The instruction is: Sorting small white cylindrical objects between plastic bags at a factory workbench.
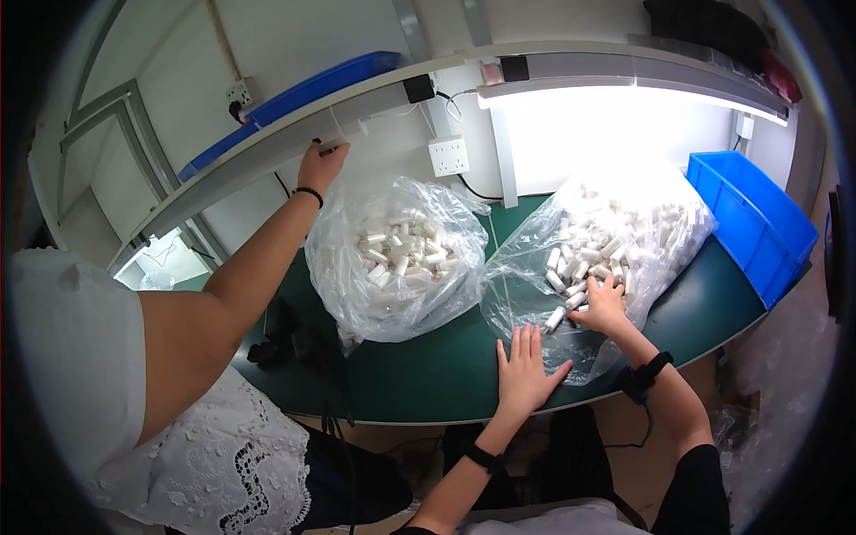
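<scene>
My left hand (524,376) lies with its fingers spread at the near edge of a clear plastic bag (517,308) on the green table. Inside that bag's mouth, my right hand (604,308) touches a heap of small white cylinders (602,245). Its fingers are bent but apart, with no cylinder clearly gripped; the fingertips partly blend into the heap. A loose white cylinder (555,319) lies beside my right thumb. To the left of my hands stands a second clear bag (392,308), bunched open around more white pieces (406,254).
A blue bin (758,227) stands at the table's right end. Another person's hand (323,165) reaches from the left to the shelf's underside, with the arm beside the second bag. A power strip (448,156) hangs on the wall; dark cables (334,410) run off the table's front edge.
</scene>
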